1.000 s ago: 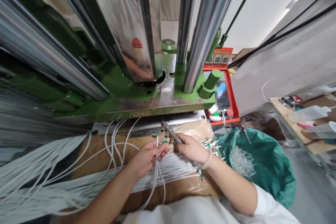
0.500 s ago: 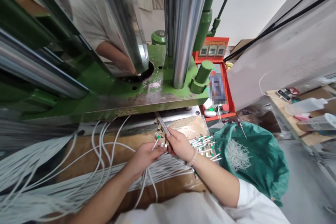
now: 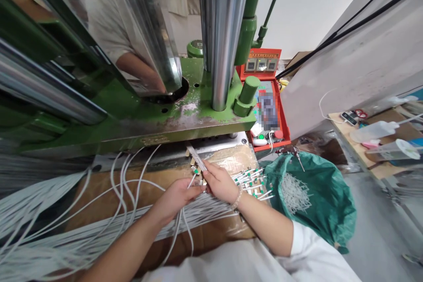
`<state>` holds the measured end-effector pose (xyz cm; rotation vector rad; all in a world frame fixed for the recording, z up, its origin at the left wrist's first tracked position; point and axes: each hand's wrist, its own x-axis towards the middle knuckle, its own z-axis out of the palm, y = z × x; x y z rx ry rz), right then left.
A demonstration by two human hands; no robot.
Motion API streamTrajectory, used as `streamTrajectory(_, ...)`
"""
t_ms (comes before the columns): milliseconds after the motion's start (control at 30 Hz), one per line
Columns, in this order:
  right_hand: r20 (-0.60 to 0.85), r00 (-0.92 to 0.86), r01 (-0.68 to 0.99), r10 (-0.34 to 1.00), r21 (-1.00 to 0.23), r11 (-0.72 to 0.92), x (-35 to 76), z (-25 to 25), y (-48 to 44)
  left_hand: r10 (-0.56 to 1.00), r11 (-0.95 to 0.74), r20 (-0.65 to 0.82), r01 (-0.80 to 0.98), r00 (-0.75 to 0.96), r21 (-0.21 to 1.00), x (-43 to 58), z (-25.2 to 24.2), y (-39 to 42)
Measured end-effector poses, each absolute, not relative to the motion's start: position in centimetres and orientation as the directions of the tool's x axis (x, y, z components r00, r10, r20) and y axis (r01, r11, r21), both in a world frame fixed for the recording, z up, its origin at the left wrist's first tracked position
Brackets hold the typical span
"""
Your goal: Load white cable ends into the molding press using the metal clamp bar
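Two hands are observed at work below the green press plate (image 3: pixel 198 123), close together and in front of its lower edge. By the left hand (image 3: pixel 178 196), a white cable (image 3: pixel 191 180) is pinched between thumb and fingers; its green-tipped end (image 3: pixel 194 170) is presented at the side of a metal bar (image 3: pixel 197 159). By the right hand (image 3: pixel 223 181), the near end of that bar is gripped, thumb uppermost, while the far end is pointed toward the press. Small metallic blocks are seen along the bar's left side; whether they are fixed to it cannot be determined.

Progress is judged to be partial. A group of green-and-metal cable ends (image 3: pixel 254 180) is laid out to the right of the right hand, so a fair number of pieces appear to have been gathered there; whether these are finished or waiting cannot be established. At the bar, handling is judged incomplete, since a cable is held against it and blocks are present along it. Several looped cables (image 3: pixel 123 180) are found leading to the press's lower edge at the left, and these are judged to be outstanding. White offcuts (image 3: pixel 294 194) are contained in a green bag (image 3: pixel 330 220), by which earlier trimming is suggested.
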<state>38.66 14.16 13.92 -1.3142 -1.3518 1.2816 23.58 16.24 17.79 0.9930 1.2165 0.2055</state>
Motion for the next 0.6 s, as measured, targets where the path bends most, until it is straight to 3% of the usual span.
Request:
streamTrajectory(67, -0.264, -0.184, -0.018, 0.947, -0.962, -0.272, 38.8, 13.8, 14.2, 0.716, 0.56, -0.63, 0.291, 0.301, 0.776, 23.2, 17.9, 16.6)
streamTrajectory(167, -0.395, -0.213, -0.192, 0.894, -0.88, -0.434, 39.0, 13.4, 14.4, 0.866, 0.5, -0.498, -0.042, 0.052, 0.865, 22.6, 17.8, 17.5)
streamTrajectory(233, -0.399, -0.207, -0.241, 0.893, -0.864, -0.442, 39.0, 13.3, 14.6, 0.829, 0.552, -0.554, -0.262, 0.071, 0.792, 22.4, 17.7, 18.1)
streamTrajectory(300, -0.389, -0.216, -0.241, 0.896, -0.868, -0.435, 39.1, 13.2, 14.7, 0.726, 0.681, -0.66, -0.34, 0.195, 0.648, 22.2, 17.7, 18.6)
streamTrajectory(400, -0.383, -0.231, -0.213, 0.894, -0.877, -0.431, 39.1, 13.1, 14.7, 0.625, 0.779, -0.723, -0.285, 0.295, 0.558, 22.2, 17.7, 19.2)
streamTrajectory(600, -0.386, -0.238, -0.2, 0.891, -0.878, -0.434, 39.2, 13.3, 14.6, 0.626, 0.679, -0.678, 0.158, 0.384, 0.717, 22.7, 17.3, 19.0)
